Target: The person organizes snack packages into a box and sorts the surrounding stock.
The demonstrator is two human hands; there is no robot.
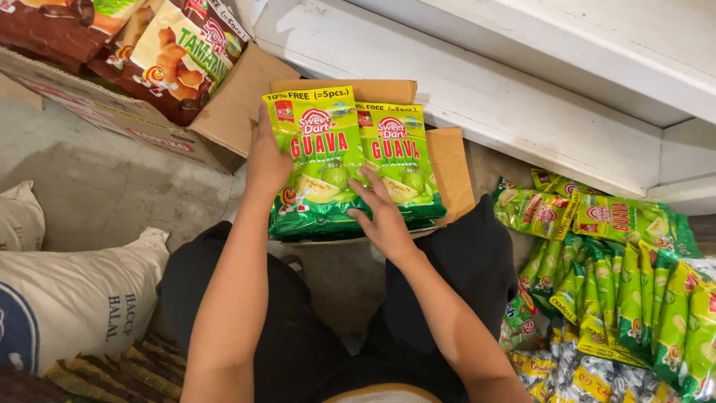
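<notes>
Two stacks of green and yellow candy bags lie side by side in an open cardboard box (456, 173) on the floor in front of me. My left hand (266, 158) grips the left edge of the top bag of the left stack (321, 142). My right hand (382, 214) rests flat, fingers spread, on the lower part of the bags, over the seam between the left stack and the right stack (399, 153). My knees in dark trousers frame the box.
A heap of similar green candy bags (619, 276) lies at the right. A second cardboard box (119, 112) with brown snack bags (179, 52) stands at top left. White sacks (67, 298) lie at the left. A white shelf edge (507, 97) runs behind the box.
</notes>
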